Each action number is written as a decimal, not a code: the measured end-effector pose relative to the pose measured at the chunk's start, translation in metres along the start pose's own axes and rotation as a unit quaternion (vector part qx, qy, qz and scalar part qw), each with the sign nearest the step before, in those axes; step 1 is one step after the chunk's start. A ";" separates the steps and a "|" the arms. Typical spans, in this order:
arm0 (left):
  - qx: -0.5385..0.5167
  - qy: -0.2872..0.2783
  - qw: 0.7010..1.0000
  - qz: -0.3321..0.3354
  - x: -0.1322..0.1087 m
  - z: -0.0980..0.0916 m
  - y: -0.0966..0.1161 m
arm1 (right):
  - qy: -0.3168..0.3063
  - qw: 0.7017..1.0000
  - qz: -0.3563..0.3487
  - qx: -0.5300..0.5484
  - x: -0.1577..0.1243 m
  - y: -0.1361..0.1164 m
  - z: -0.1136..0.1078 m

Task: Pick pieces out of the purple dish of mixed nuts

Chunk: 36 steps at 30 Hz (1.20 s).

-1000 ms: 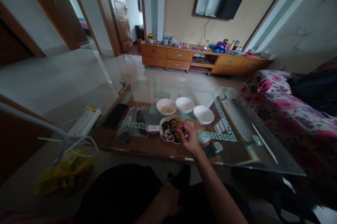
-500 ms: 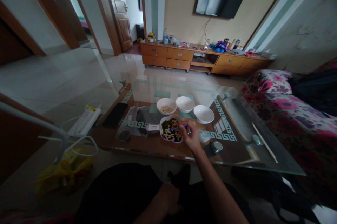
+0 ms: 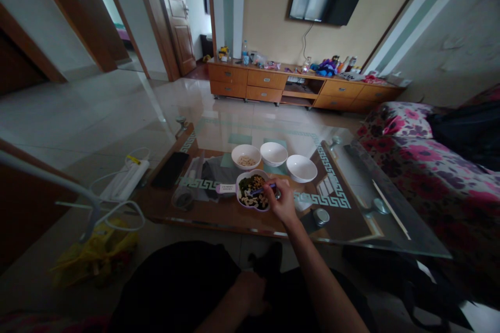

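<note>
My right hand (image 3: 282,200) is closed around a thin purple utensil (image 3: 258,192), whose exact kind I cannot make out. Its tip reaches down into a white and purple divided dish (image 3: 253,208) with a labelled handle on its left. Dark green bits, brown nuts or beans and pale elongated pieces fill the dish. Just behind it stands a white bowl (image 3: 247,150) with some pale pieces at its bottom. Two more white bowls, a middle one (image 3: 273,153) and a right one (image 3: 301,169), stand beside it. My left hand (image 3: 250,291) lies on my lap, its fingers lost in shadow.
The glass coffee table (image 3: 234,222) bears a small round metal-lidded tin (image 3: 321,217) on the right and a stick (image 3: 390,209) near its right edge. A power strip (image 3: 127,179) lies at left, a yellow bag (image 3: 97,252) below it. The floral sofa (image 3: 441,150) is at right.
My right hand has shifted very slightly left over the dish, with the purple utensil tilting a little more. The bowls and my left hand stay as they were.
</note>
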<state>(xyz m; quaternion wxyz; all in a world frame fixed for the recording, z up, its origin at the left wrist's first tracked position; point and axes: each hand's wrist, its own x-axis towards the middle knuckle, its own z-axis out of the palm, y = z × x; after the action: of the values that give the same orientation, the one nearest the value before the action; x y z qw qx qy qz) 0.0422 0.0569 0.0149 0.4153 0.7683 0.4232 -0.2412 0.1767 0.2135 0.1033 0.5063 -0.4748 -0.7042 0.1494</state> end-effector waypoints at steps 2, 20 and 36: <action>-0.002 0.002 1.000 0.003 0.001 0.001 0.000 | -0.002 1.000 -0.008 0.000 0.000 -0.001 0.000; -0.003 -0.005 1.000 0.001 -0.006 -0.008 0.003 | -0.038 0.996 -0.066 -0.037 0.001 -0.007 0.003; 0.019 -0.007 1.000 0.001 -0.008 -0.010 0.004 | 0.026 0.998 0.056 -0.016 -0.001 0.004 0.005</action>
<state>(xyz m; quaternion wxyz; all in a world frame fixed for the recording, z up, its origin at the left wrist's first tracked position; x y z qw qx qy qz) 0.0422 0.0605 0.0276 0.4038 0.7746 0.4150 -0.2544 0.1745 0.2158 0.0976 0.5074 -0.5251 -0.6657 0.1538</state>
